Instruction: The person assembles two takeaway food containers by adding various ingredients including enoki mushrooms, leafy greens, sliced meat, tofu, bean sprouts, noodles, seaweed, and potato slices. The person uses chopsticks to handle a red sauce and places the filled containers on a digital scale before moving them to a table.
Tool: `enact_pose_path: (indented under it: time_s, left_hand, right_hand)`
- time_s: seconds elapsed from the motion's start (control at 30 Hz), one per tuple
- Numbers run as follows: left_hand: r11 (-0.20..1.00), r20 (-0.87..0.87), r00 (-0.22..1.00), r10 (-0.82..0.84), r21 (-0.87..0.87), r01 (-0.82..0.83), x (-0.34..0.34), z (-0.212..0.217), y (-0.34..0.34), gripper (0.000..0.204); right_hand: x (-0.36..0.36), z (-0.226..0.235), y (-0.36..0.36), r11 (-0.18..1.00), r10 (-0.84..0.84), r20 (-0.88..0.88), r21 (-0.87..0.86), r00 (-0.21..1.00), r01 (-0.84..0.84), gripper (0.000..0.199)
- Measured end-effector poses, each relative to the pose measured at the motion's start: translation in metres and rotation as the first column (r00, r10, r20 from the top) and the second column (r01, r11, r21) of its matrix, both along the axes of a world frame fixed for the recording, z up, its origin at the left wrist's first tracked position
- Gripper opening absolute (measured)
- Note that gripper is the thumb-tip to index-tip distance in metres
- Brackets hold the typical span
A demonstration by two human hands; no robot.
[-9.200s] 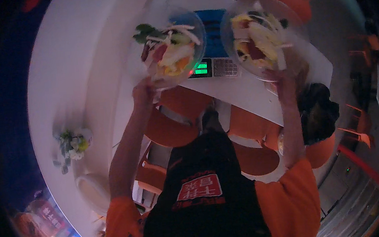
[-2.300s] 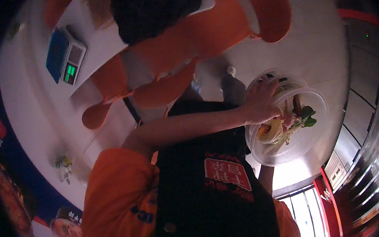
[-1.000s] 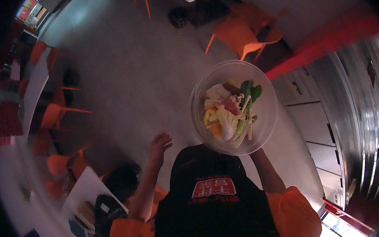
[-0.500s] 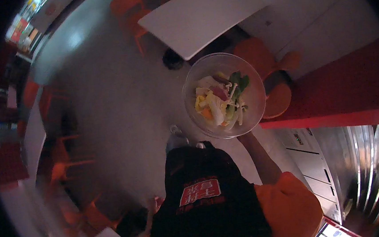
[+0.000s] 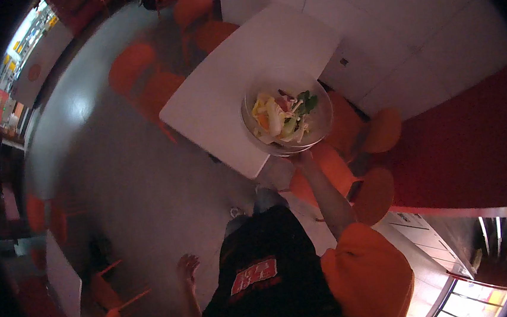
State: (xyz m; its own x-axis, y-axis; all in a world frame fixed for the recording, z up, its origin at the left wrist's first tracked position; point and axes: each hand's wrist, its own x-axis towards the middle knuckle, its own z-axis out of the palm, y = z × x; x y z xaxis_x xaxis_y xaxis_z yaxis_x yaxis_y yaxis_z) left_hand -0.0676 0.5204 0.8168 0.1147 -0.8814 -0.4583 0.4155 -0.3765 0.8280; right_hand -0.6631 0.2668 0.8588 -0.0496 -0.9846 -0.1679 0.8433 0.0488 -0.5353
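Note:
My right hand (image 5: 302, 157) grips the near underside of a clear round bowl (image 5: 323, 122), its fingers mostly hidden beneath. In the bowl lie pale cabbage leaves (image 5: 274, 117), dark green leaves (image 5: 307, 102), thin white-stemmed mushrooms, and small reddish and orange pieces. The bowl overlaps the near right part of a white table (image 5: 213, 96); whether it touches the top I cannot tell. Low on the left, my left hand (image 5: 188, 267) hangs beside my black apron (image 5: 274, 276), holding nothing, fingers loosely apart.
Orange chairs (image 5: 320, 174) stand on the table's right side, and more orange chairs (image 5: 139, 72) on its far left. A red partition (image 5: 455, 142) runs along the right. Another white table (image 5: 63, 281) and an orange chair (image 5: 113, 300) are at the lower left.
I have come closer to the white table, and the bowl in my right hand now appears over it. My left hand has come further into view.

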Motion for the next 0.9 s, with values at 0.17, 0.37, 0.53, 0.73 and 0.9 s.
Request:
enact_pose_path:
  time_s: [0.17,0.37,0.53,0.73,0.9]
  left_hand:
    - [0.961,0.000,0.969,0.248,0.129,-0.246,-0.015,0.072,0.097,0.049]
    - [0.883,0.023,0.976,0.215,0.423,-0.204,-0.023,0.117,0.283,0.054]
    - [0.890,-0.112,0.994,-0.002,0.452,0.053,0.055,0.128,0.446,0.056]
    - [0.952,-0.144,0.989,-0.015,0.301,0.058,0.179,0.160,0.678,0.058]
    - [0.997,-0.192,0.979,0.074,0.003,-0.075,0.247,0.222,0.762,0.049]
  right_hand:
    - [-0.011,0.014,0.018,1.000,0.009,0.049,-0.014,0.999,-0.009,0.050]
    - [-0.042,0.032,0.048,0.994,-0.101,0.087,-0.037,0.991,0.104,0.049]
    - [0.011,0.086,0.118,0.990,-0.124,-0.278,-0.101,0.952,0.099,0.047]
    - [0.143,0.169,0.296,0.975,-0.220,-0.189,-0.023,0.957,0.219,0.040]
    - [0.271,0.203,0.374,0.932,-0.298,-0.063,-0.236,0.952,0.276,0.020]
